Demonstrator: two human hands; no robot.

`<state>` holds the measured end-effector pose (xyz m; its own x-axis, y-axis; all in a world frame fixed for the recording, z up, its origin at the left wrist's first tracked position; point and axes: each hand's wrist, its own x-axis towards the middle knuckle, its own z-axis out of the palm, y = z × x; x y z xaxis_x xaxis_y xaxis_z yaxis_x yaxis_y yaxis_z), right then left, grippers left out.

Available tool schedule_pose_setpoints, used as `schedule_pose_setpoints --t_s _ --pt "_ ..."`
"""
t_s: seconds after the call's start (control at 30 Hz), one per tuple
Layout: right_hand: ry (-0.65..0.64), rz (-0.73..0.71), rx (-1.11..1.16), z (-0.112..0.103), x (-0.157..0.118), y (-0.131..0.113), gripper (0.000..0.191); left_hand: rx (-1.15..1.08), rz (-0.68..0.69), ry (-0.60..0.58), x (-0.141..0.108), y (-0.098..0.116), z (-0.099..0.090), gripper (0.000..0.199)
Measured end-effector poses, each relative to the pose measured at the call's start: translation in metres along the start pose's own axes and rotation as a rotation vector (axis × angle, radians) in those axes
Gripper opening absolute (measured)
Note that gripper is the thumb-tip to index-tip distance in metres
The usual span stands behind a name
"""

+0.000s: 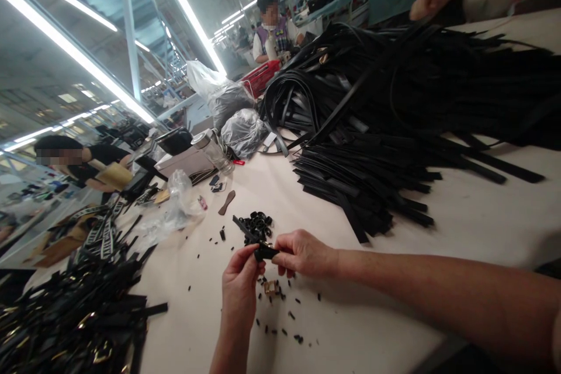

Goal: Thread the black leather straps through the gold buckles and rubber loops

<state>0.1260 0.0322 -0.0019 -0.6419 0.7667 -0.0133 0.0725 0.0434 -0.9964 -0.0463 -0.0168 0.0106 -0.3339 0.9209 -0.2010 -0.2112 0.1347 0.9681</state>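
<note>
My left hand [240,280] is closed, thumb and fingers pinching a short black strap [265,253] over the table. From the right, my right hand [302,252] grips the other side of the same strap, its fingers also closed. One stiff end of the strap points up and to the left, and a small shiny spot shows near my fingertips. Just beyond my hands lies a heap of small black loops [262,223]. Below them, a small tan block [270,287] sits among scattered little black bits [291,315].
Long black straps [350,163] are piled at the right and back. Black straps with gold-coloured buckles [83,321] fill the left front. Farther off stand a clear jar [213,152], plastic bags [243,131] and a red crate [262,77]. Other people work around the table.
</note>
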Motion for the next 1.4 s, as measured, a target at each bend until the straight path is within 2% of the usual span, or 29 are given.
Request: schedule_pose_setpoints --t_s 0.27,0.4,0.5,0.57,0.7,0.77,1.0,1.1,1.2,1.3,1.4 --pt "0.020 -0.004 -0.176 -0.007 0.001 -0.001 0.014 0.086 0.010 -0.048 0.002 0.000 -0.007 0.042" --pt "0.009 -0.015 -0.273 -0.010 -0.001 -0.008 0.013 0.250 0.123 -0.138 0.003 0.000 -0.013 0.032" --pt "0.000 -0.032 -0.348 -0.011 -0.002 -0.011 0.014 0.399 0.213 -0.247 0.001 0.002 -0.010 0.025" --pt "-0.018 -0.036 -0.333 -0.010 -0.001 -0.009 0.014 0.438 0.238 -0.279 -0.001 0.002 -0.006 0.025" --pt "-0.067 -0.005 -0.036 -0.006 0.003 0.000 0.016 0.332 0.196 -0.198 -0.005 0.002 -0.001 0.026" --pt "-0.090 0.033 0.096 -0.004 0.004 0.005 0.016 0.347 0.193 -0.196 -0.005 0.002 -0.001 0.024" --pt "-0.175 0.063 0.265 0.000 0.001 0.003 0.012 0.454 0.176 -0.178 -0.010 0.007 -0.002 0.026" --pt "-0.161 0.062 0.285 -0.001 0.000 -0.001 0.018 0.437 0.205 -0.196 -0.013 0.005 -0.001 0.026" --pt "-0.052 0.096 0.262 -0.003 0.001 -0.003 0.024 0.401 0.209 -0.218 -0.015 0.000 -0.001 0.028" --pt "0.023 0.081 0.188 -0.004 0.001 -0.007 0.017 0.278 0.101 -0.175 -0.013 -0.005 -0.003 0.028" --pt "0.055 0.071 0.103 -0.005 0.000 -0.010 0.010 0.029 -0.018 -0.079 -0.008 -0.005 -0.002 0.035"
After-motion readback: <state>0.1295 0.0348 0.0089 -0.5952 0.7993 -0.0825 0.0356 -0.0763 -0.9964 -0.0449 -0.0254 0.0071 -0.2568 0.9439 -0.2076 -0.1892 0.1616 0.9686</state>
